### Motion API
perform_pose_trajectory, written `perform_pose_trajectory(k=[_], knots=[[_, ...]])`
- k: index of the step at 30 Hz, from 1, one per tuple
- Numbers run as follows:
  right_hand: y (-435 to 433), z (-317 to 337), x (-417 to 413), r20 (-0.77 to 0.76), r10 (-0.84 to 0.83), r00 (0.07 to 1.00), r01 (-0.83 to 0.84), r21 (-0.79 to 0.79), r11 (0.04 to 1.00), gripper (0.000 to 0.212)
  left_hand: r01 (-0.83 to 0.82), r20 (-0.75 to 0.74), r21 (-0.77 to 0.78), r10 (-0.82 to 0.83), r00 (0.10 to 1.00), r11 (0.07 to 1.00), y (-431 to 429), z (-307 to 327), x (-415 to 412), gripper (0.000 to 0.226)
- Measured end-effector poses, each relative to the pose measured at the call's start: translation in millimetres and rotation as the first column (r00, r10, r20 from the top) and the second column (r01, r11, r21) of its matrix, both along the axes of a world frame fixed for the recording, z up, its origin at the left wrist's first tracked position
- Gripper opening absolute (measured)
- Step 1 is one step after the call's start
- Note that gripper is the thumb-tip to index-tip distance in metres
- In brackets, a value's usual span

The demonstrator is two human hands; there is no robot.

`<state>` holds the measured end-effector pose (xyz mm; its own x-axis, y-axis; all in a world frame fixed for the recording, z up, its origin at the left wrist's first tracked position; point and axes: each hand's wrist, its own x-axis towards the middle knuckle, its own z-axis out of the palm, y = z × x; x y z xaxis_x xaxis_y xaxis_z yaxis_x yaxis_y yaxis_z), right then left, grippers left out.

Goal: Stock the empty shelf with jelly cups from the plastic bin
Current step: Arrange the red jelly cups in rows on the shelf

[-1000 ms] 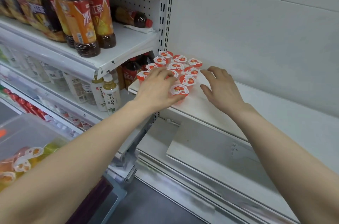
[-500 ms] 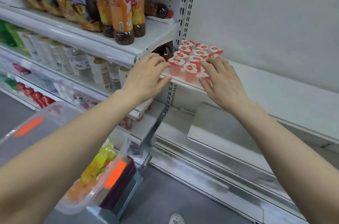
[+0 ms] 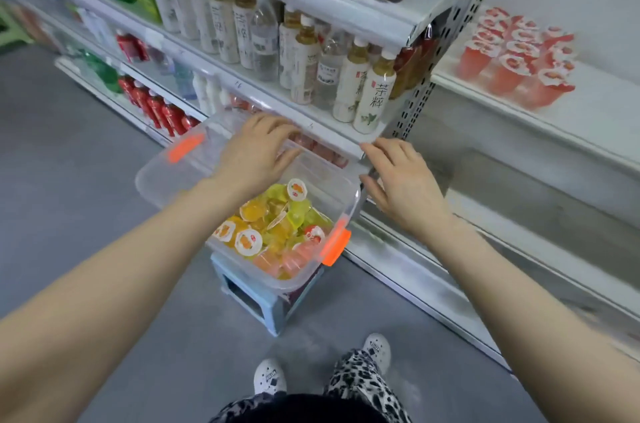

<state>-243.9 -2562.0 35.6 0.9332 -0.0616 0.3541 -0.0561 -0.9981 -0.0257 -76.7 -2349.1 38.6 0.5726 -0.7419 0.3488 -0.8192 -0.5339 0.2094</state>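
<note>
Shelved jelly cups point(image 3: 516, 58) blurred (badly).

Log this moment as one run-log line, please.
left hand: open, above clear plastic bin | right hand: open, beside bin | red jelly cups: grouped on white shelf

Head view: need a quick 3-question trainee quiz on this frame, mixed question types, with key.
1. True or false: the left hand and the right hand both hold nothing.
2. The plastic bin rests on: A) the floor B) a small stool C) a cart.
3. Fill in: the jelly cups already standing on the shelf are ___ in colour.
Key: 1 true; 2 B; 3 red.
</note>
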Motion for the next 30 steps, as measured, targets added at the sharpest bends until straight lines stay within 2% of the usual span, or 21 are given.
perform_pose_trajectory(k=[4,8,12,15,20,27,30], knots=[[44.1,-31.8,14.1,-0.085,0.085,0.993,-0.079,0.066,0.995,0.049,-0.139,-0.117,0.053,0.145,0.982,0.989,64.9,-40.0,15.8,0.034],[70.7,-63.4,34.8,-0.2,0.167,0.965,-0.14,0.143,0.98,0.05,-0.277,-0.231,0.136,0.302,0.925,0.951,117.9,-82.2,33.8,0.032],[82.2,-89.8,57.3,-0.28,0.207,0.937,-0.158,0.188,0.969,0.051,-0.325,-0.272,0.179,0.364,0.891,0.929,136.6,-106.7,39.2,0.029],[87.7,-108.4,85.7,-0.344,0.263,0.902,-0.199,0.21,0.957,0.05,-0.374,-0.263,0.181,0.411,0.873,0.91,142.9,-124.1,44.5,0.03],[104.9,-129.1,152.1,-0.442,0.303,0.844,-0.202,0.262,0.944,0.055,-0.349,-0.156,0.095,0.36,0.92,0.932,143.0,-134.4,48.0,0.035],[154.1,-150.8,245.5,-0.442,0.466,0.766,-0.361,0.302,0.882,0.049,-0.341,-0.128,0.076,0.348,0.929,0.937,147.5,-146.2,51.0,0.032],[169.9,-165.1,263.4,-0.495,0.502,0.709,-0.37,0.345,0.863,0.047,-0.368,-0.139,0.073,0.375,0.916,0.927,147.1,-145.5,50.8,0.03]])
